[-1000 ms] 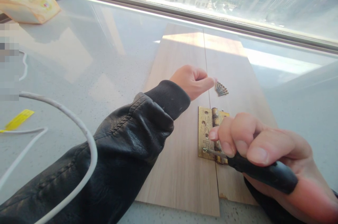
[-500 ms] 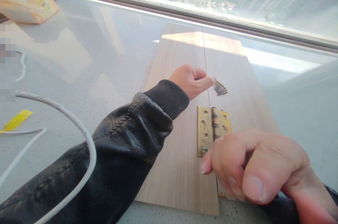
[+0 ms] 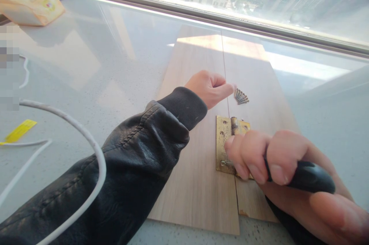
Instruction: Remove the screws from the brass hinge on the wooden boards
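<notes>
My right hand (image 3: 268,160) is wrapped round the black handle (image 3: 311,177) of what looks like a screwdriver, held low over the boards; its shaft is mostly hidden by my fingers. Under those fingers lies a brass hinge (image 3: 221,137), opened flat across the seam between two boards. A screw (image 3: 223,163) shows in the hinge's lower left hole. My left hand (image 3: 207,89) is closed, thumb and finger pressed together, beside a small row of screws (image 3: 241,97). Whether anything is between those fingertips cannot be seen.
Two pale wooden boards (image 3: 190,183) lie side by side on a speckled white sill (image 3: 129,64) below a window. A white cable (image 3: 98,160) with a yellow tag (image 3: 21,131) loops at the left. An orange-and-white bag (image 3: 31,4) sits in the far left corner.
My right hand has turned over and shifted slightly up, baring more of the black handle and covering more of the hinge's middle. My left hand has stayed in place.
</notes>
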A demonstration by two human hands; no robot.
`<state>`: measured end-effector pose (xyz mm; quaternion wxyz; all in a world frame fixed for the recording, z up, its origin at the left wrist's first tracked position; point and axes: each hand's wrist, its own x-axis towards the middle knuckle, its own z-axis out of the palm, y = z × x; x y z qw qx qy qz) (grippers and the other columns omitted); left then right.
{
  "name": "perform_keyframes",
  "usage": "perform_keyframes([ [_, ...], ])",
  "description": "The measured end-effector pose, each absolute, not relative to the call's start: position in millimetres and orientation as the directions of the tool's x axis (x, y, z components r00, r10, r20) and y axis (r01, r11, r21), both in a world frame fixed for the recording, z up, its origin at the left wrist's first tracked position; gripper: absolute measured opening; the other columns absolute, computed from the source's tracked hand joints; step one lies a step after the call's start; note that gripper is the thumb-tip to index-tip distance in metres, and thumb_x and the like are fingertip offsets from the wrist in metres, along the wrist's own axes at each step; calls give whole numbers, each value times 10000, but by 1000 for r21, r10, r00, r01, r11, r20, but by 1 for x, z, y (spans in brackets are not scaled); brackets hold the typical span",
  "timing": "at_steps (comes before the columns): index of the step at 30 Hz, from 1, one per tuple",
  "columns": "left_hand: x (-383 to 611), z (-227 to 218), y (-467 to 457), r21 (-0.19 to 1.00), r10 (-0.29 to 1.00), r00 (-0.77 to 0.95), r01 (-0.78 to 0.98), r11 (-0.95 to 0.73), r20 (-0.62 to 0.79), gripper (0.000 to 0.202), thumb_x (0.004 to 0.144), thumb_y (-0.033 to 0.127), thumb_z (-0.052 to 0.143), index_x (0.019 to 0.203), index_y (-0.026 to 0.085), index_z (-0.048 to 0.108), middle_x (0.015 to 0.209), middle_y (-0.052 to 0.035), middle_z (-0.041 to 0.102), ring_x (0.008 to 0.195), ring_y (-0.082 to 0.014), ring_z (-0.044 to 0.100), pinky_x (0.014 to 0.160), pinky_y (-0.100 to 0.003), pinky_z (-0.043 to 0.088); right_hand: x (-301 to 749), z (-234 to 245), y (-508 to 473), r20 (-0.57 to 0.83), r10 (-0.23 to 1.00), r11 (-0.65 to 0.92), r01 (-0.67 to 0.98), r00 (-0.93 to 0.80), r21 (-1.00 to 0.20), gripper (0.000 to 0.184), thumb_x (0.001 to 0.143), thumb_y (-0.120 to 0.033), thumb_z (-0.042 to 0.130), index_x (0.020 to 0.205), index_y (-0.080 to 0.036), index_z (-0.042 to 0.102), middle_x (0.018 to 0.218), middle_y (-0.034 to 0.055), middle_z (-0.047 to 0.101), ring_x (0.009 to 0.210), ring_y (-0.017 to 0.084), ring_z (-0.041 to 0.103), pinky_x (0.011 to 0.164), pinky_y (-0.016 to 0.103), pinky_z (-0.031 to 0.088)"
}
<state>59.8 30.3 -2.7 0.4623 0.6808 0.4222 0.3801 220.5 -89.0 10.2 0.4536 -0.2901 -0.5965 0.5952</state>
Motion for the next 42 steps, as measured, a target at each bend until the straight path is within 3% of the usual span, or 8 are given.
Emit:
perform_keyframes([
  [3, 60, -2, 30, 952, 927, 355, 223, -209, 121, 407, 789, 308, 537, 471, 175, 320, 495, 78, 192, 508, -40, 214, 538, -265, 163, 221, 11, -84, 269, 849, 246, -112, -455, -963, 244, 771, -491, 686, 861, -265, 674, 959, 29, 486, 841, 189, 524, 761, 374, 458],
  [7, 59, -3, 30, 953, 926, 356, 214, -215, 129, 409, 785, 308, 542, 467, 173, 323, 498, 77, 184, 509, -40, 207, 533, -263, 163, 223, 14, -85, 240, 835, 261, -28, -496, -965, 266, 722, -484, 726, 925, -313, 705, 877, 4, 456, 795, 167, 527, 829, 398, 452],
  [11, 59, -4, 32, 951, 921, 362, 209, -228, 141, 403, 779, 312, 537, 466, 172, 325, 495, 78, 191, 505, -38, 211, 531, -261, 162, 219, 11, -85, 308, 854, 303, -82, -420, -950, 397, 663, -474, 779, 990, -284, 660, 839, -2, 514, 763, 161, 532, 836, 399, 459],
  [15, 59, -4, 33, 948, 917, 370, 210, -238, 149, 396, 775, 311, 529, 468, 171, 321, 493, 81, 194, 504, -35, 215, 533, -257, 163, 215, 7, -82, 332, 901, 296, -163, -279, -941, 416, 588, -401, 848, 876, -248, 590, 761, -20, 574, 716, 150, 553, 772, 348, 473],
  [25, 59, -3, 32, 945, 921, 361, 222, -239, 148, 392, 788, 286, 519, 464, 169, 332, 488, 83, 192, 497, -32, 217, 531, -260, 164, 212, 3, -79, 373, 855, 324, -190, -360, -927, 349, 809, -542, 610, 933, -223, 680, 676, -2, 606, 601, 144, 554, 826, 403, 475],
  [32, 59, -4, 32, 940, 919, 362, 232, -251, 156, 396, 791, 293, 520, 463, 168, 337, 484, 82, 196, 493, -32, 216, 522, -256, 169, 215, 10, -93, 183, 897, 155, -101, -403, -983, 448, 881, -604, 413, 840, -222, 641, 711, 27, 572, 701, 195, 561, 821, 427, 457],
  [35, 59, -4, 32, 940, 920, 362, 235, -248, 152, 394, 791, 294, 519, 466, 167, 337, 488, 82, 197, 496, -32, 218, 523, -254, 170, 218, 13, -100, 90, 912, 50, -109, -400, -993, 460, 850, -656, 416, 826, -231, 592, 731, 30, 546, 753, 215, 557, 781, 412, 456],
  [42, 59, -5, 33, 940, 919, 365, 234, -247, 151, 391, 791, 302, 517, 470, 166, 340, 490, 84, 197, 495, -28, 220, 526, -256, 162, 215, 13, -94, 144, 906, 109, -110, -399, -988, 368, 846, -603, 496, 923, -249, 560, 761, 28, 520, 757, 210, 538, 676, 368, 448],
])
